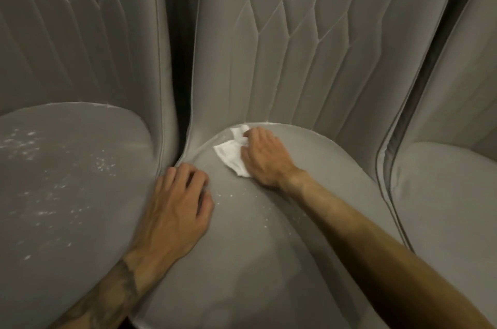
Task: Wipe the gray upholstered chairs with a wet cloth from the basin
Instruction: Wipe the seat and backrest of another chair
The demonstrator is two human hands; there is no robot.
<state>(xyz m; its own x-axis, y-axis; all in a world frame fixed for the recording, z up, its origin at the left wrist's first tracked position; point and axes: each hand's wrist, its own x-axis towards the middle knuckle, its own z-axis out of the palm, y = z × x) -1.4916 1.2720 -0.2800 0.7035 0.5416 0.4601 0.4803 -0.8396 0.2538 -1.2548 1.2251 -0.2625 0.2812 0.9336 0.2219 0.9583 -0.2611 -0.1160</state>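
Observation:
Three gray upholstered chairs stand side by side. On the middle chair's seat (269, 234), near its quilted backrest (309, 46), my right hand (265, 158) presses a crumpled white cloth (231, 154) against the rear left part of the cushion, its fingers curled over the cloth. My left hand (178, 202) rests on the left front edge of the same seat, fingers bent against the cushion and holding nothing. Wet, shiny specks show on the middle seat and on the left chair's seat (67, 181). The basin is out of view.
The right chair (443, 207) stands close against the middle one. A narrow dark gap (180, 60) runs between the left and middle backrests. Shiny wet streaks mark the tops of both backrests.

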